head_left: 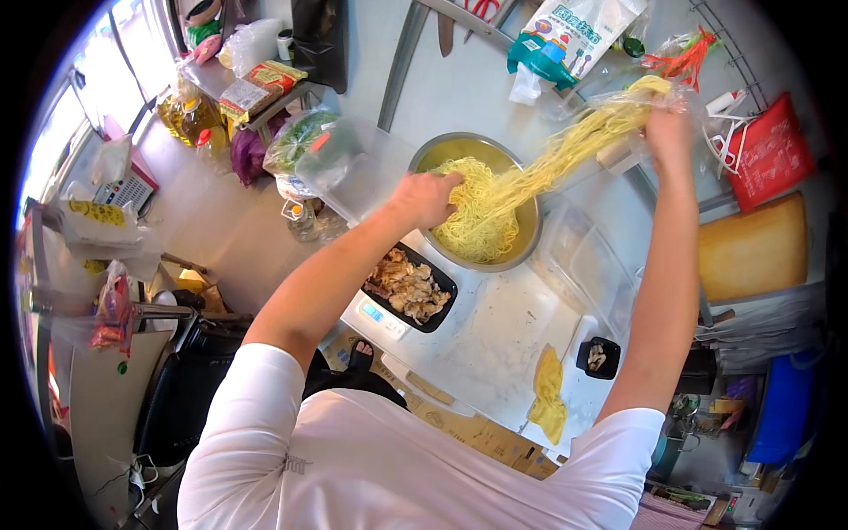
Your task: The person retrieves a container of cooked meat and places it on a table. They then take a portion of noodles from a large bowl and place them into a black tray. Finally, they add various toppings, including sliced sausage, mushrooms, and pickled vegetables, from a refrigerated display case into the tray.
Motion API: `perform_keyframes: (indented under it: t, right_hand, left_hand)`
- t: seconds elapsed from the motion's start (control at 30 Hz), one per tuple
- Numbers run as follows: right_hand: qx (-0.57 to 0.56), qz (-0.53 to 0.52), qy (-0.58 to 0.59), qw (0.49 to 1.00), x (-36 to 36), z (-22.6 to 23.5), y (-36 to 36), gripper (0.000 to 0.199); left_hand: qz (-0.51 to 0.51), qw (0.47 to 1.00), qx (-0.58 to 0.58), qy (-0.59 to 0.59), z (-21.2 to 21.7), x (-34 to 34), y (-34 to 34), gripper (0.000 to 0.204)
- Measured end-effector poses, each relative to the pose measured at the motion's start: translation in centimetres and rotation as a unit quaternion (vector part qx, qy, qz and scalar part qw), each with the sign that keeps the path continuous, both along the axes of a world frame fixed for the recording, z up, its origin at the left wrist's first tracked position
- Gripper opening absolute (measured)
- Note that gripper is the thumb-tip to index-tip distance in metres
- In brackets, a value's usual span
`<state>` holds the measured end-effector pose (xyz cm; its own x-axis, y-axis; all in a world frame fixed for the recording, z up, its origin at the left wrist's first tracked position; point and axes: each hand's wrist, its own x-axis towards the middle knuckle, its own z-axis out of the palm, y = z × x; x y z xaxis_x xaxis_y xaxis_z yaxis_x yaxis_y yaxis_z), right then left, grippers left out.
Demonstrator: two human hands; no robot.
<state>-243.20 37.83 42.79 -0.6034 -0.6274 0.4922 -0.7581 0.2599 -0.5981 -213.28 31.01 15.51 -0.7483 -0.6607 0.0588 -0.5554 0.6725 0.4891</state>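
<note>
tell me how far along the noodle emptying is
Done: a good heap of yellow noodles already lies in the metal bowl. In hand: the right hand lifts the clear bag while the left hand pulls a strand from it into the bowl. Left: noodles remain in the bag. The black tray of cooked meat sits on the scale beside the bowl.

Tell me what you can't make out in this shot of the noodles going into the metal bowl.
- Head view: the left hand covers part of the yellow noodles in the metal bowl, so its grip is unclear.
- The right hand holds a clear bag; glare hides how much remains inside.
- The small black container is too small to identify its contents.
</note>
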Motion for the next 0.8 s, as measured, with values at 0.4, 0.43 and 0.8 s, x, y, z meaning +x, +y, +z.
perform_keyframes:
  t: [0.4, 0.43, 0.8]
  right_hand:
    - [-0.019, 0.026, 0.057, 0.998, -5.4, 6.8, 1.0, 0.038]
    - [-0.093, 0.041, -0.058, 0.993, -4.3, 8.3, 0.6, 0.037]
    - [-0.266, 0.045, -0.212, 0.939, 1.0, 20.9, 5.7, 0.033]
  left_hand:
    - [0.144, 0.950, 0.186, 0.204, -8.7, 25.9, 6.7, 0.029]
    - [0.187, 0.936, 0.225, 0.196, -10.3, 29.9, 8.3, 0.027]
    - [0.501, 0.803, 0.324, 0.007, -35.1, 64.8, 32.2, 0.022]
